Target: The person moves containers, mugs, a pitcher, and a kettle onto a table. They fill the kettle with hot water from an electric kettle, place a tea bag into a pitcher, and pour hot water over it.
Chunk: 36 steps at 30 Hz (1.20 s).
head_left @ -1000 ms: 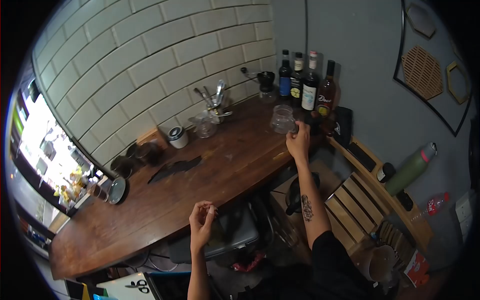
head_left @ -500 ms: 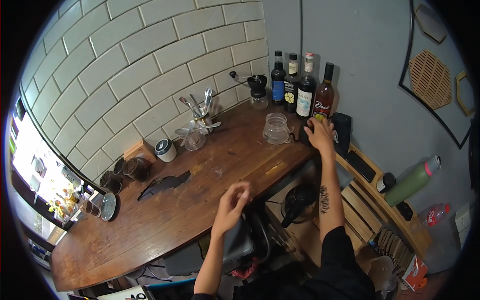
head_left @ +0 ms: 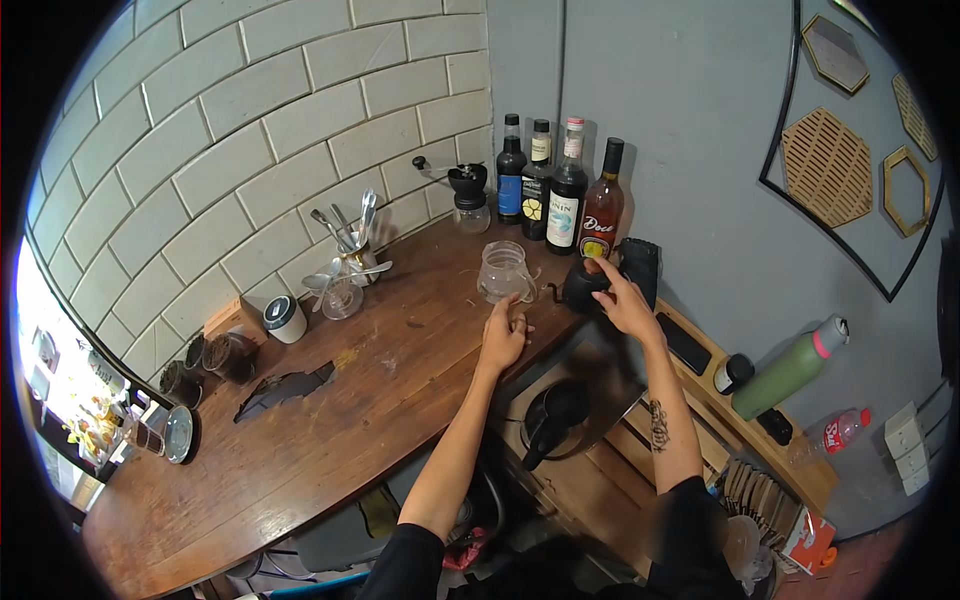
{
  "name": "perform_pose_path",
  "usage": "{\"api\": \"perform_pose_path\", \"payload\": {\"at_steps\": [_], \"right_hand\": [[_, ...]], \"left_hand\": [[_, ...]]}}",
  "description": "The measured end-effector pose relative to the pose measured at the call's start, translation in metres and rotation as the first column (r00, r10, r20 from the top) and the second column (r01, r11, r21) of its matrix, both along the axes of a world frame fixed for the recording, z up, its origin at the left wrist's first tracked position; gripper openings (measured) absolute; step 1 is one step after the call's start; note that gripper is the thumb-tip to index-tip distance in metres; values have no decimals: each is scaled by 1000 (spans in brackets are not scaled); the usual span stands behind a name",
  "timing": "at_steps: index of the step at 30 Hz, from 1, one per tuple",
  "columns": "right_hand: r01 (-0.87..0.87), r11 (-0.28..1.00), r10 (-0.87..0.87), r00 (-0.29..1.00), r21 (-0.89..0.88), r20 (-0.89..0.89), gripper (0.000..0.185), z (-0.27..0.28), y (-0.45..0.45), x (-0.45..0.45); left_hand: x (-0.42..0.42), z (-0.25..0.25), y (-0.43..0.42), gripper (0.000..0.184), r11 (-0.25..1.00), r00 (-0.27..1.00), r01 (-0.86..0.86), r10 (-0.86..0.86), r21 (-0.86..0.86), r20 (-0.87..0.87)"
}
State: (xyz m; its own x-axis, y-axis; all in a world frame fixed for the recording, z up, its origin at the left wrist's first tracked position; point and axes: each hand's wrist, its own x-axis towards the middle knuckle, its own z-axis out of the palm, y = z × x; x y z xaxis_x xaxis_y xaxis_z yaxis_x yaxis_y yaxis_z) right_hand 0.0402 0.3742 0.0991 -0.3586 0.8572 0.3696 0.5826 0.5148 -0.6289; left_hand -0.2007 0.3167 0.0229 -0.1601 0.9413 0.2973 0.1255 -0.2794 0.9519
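A clear glass coffee server [head_left: 502, 274] stands near the table's right end. My left hand [head_left: 505, 338] is just in front of it, fingers partly bent and apart; whether a fingertip touches the glass I cannot tell. A small black gooseneck kettle [head_left: 577, 290] is right of the server, its thin spout pointing left. My right hand [head_left: 628, 307] is at the kettle's right side, index finger over the lid and thumb lower down. It appears closed on the kettle, though the far fingers are hidden.
Syrup bottles [head_left: 563, 208] and a hand grinder [head_left: 468, 195] line the back. Cutlery stands in a metal cup [head_left: 357, 262] beside a glass dripper [head_left: 342, 298]. Below is a wooden shelf holding a larger black kettle [head_left: 556, 412]. A green flask [head_left: 790, 370] is at the right.
My left hand has moved forward to the glass server. My right hand has come down and closed at the small kettle, which sits slightly farther from the server. The view has turned right.
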Motion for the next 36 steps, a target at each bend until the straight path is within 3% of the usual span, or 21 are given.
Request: {"api": "perform_pose_path", "payload": {"at_steps": [4,7,9,12,16,19,21,23,25,27,29,31,32,36], "right_hand": [[146,989,-148,986,-32,-81,66,31,-44,12],[218,975,-220,972,-32,-88,67,39,-68,15],[173,985,-175,979,-29,-103,66,38,-81,19],[136,991,-136,985,-7,-106,65,32,-93,29],[111,993,-115,988,-44,-107,64,36,-106,27],[107,994,-109,980,-25,-164,63,38,-115,11],[103,994,-107,984,-35,-145,62,38,-122,2],[-10,997,-12,964,-81,-267,62,46,-143,-15],[-109,976,54,961,-190,-272,64,56,-170,-28],[-185,972,141,952,-144,-273,65,57,-192,-45],[-327,909,243,919,-258,-310,63,63,-216,-66],[-454,847,355,870,-277,-341,61,64,-241,-99],[-524,806,427,837,-274,-343,61,63,-253,-116],[-776,584,664,625,-237,-411,63,56,-326,-203]], "left_hand": [[5,5,9,42,999,998,37,-38,-20,-57],[18,3,25,42,999,999,38,-37,-37,20],[26,1,35,30,995,970,93,-80,-45,228],[23,-6,40,22,1000,985,17,-13,-20,170],[-5,-7,17,27,998,994,-64,62,20,92],[-27,5,-16,30,997,966,-57,40,61,255],[-46,10,-39,31,997,973,-43,27,64,231],[-60,33,-86,29,991,970,-52,20,123,244],[-85,49,-139,28,992,951,-74,39,101,307],[-115,53,-202,27,989,922,-126,88,78,376],[-147,52,-276,35,990,907,-115,72,78,415],[-177,39,-359,44,969,872,-245,236,-35,428],[-187,36,-406,46,964,848,-265,217,33,483],[-196,34,-599,47,734,675,-667,669,-132,312]]}}
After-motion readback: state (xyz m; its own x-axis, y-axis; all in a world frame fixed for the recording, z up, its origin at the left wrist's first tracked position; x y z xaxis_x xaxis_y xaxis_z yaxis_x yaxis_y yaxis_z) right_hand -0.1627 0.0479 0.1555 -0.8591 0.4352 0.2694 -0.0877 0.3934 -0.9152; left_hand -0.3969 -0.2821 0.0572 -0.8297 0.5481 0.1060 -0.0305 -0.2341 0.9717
